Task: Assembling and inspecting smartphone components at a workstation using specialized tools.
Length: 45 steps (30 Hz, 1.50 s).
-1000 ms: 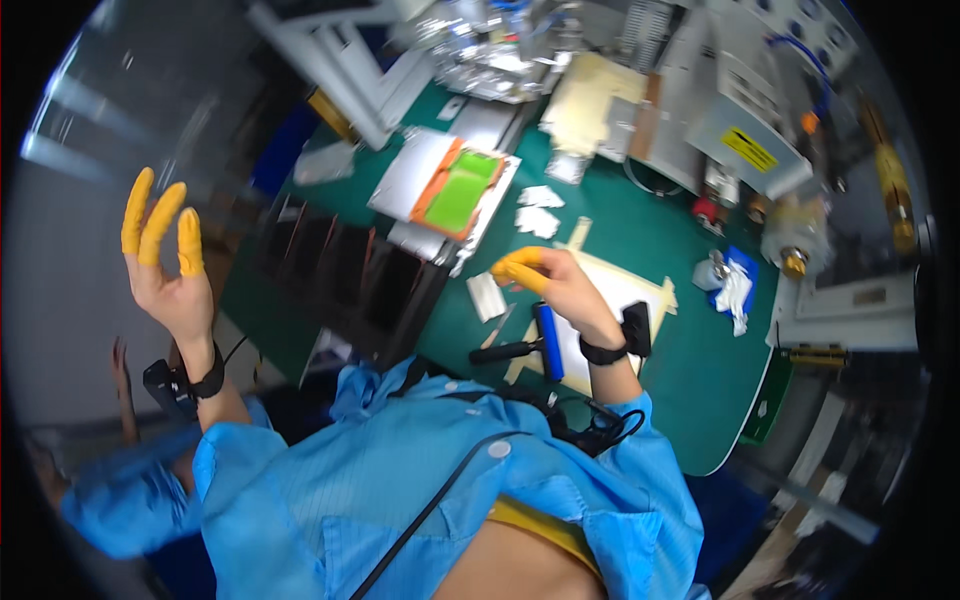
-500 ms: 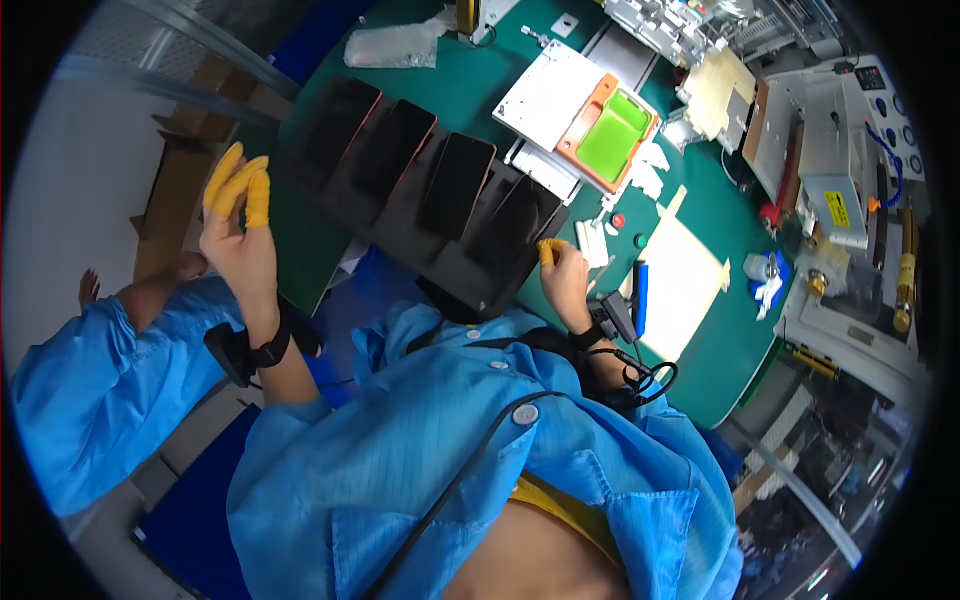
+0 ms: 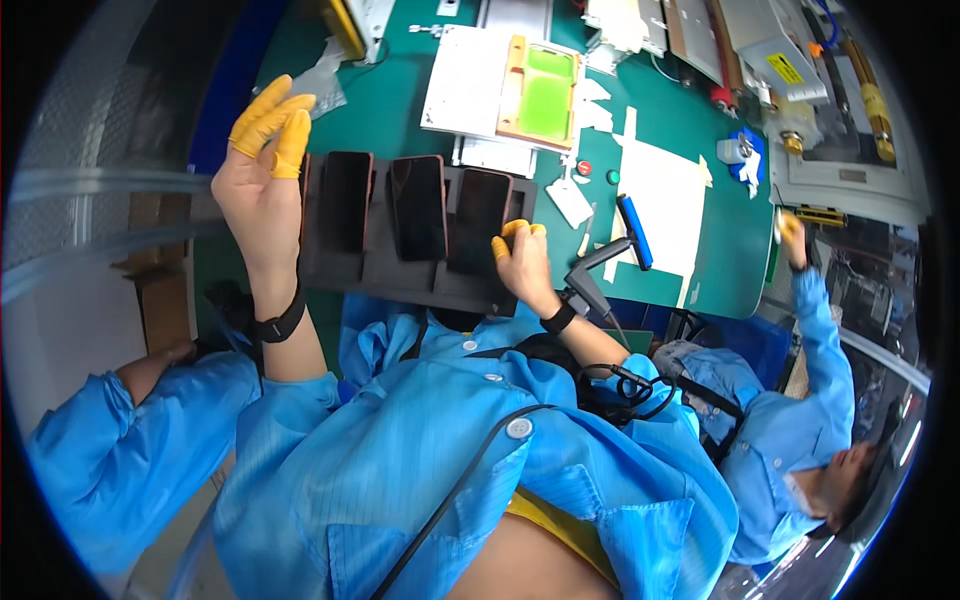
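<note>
My left hand (image 3: 262, 180) is raised at the left end of a dark tray (image 3: 400, 282). Yellow cots cover its fingers, which are stretched and apart, with nothing visible between them. Several black phones with reddish edges lie in a row on the tray, among them a left one (image 3: 347, 200), a middle one (image 3: 417, 205) and a right one (image 3: 480, 215). My right hand (image 3: 528, 268), also in yellow cots, is at the right phone's edge. Its thumb is by that edge and its fingers are apart; whether they touch the phone I cannot tell.
Beyond the tray stands a white fixture (image 3: 465, 85) with an orange-framed green pad (image 3: 548, 92). A blue roller (image 3: 634, 232) with a grey handle is right of my hand, near a taped white sheet (image 3: 660, 205). Co-workers' blue sleeves (image 3: 130, 450) show left and right.
The view has turned, so the table sits differently. My right hand has come to the right phone's edge. My left hand stays raised. Another person now shows at the right.
</note>
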Tool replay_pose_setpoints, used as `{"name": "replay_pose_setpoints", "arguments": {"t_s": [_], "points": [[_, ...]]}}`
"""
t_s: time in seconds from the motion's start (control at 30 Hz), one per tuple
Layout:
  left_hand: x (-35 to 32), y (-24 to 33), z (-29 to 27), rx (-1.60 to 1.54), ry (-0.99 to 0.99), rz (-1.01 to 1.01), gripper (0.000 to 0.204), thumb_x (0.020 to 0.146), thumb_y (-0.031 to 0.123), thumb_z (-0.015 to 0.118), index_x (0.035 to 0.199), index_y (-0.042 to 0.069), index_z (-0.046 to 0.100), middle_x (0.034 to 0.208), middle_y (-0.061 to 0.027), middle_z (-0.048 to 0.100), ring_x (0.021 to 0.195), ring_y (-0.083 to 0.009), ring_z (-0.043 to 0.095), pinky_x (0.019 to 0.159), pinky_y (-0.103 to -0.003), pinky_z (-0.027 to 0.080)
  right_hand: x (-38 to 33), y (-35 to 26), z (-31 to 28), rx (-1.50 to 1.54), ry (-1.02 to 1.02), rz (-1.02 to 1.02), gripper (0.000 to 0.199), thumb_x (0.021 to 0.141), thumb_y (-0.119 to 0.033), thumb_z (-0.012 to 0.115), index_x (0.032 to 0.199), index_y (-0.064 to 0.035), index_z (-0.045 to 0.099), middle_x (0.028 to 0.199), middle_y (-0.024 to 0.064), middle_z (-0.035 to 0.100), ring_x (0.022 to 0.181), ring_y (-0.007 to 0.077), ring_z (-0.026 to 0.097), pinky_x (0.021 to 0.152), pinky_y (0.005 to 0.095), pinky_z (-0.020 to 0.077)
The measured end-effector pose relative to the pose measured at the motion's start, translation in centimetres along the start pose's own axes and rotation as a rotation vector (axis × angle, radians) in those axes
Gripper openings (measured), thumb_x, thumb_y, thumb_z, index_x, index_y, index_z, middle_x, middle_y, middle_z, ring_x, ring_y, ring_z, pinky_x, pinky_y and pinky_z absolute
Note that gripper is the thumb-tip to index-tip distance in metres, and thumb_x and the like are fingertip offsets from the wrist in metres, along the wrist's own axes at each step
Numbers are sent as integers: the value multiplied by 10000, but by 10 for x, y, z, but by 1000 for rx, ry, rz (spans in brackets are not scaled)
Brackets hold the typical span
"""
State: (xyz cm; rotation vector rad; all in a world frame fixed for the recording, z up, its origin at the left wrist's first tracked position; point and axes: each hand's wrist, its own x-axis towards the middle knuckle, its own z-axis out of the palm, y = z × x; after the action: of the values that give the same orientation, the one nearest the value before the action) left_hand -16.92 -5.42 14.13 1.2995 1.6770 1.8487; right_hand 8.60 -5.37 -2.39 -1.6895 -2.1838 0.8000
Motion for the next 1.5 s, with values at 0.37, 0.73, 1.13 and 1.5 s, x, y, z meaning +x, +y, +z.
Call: {"name": "replay_pose_setpoints", "arguments": {"t_s": [0.37,0.73,1.13,1.5], "points": [[0,-33,56,269,-227,-76,141,734,37,622,873,51,640,1011,-107,582,921,-192,551,777,-301,432,102,13,-64,423,388,32,179,829,-86,482,987,-14,442,778,193,578,742,324,585,622,374,445],[-14,-95,176,625,-426,39,250,718,239,621,902,70,619,967,-140,578,950,-293,517,812,-363,415,177,34,-28,121,573,80,264,801,-121,484,1037,-4,470,981,223,474,947,375,419,820,452,340],[-25,-129,258,1052,-260,-61,786,624,623,585,1075,-13,486,1161,-245,380,1143,-375,285,910,-546,199,5,176,-112,-262,-166,696,317,788,-306,551,769,3,619,748,232,585,723,357,588,597,434,441],[-57,-60,160,791,-442,-19,568,689,398,644,1154,121,473,1276,-136,333,1187,-311,258,888,-506,175,45,174,-92,1243,419,909,266,854,-286,502,865,-24,458,728,105,518,532,206,544,482,254,472]]}}
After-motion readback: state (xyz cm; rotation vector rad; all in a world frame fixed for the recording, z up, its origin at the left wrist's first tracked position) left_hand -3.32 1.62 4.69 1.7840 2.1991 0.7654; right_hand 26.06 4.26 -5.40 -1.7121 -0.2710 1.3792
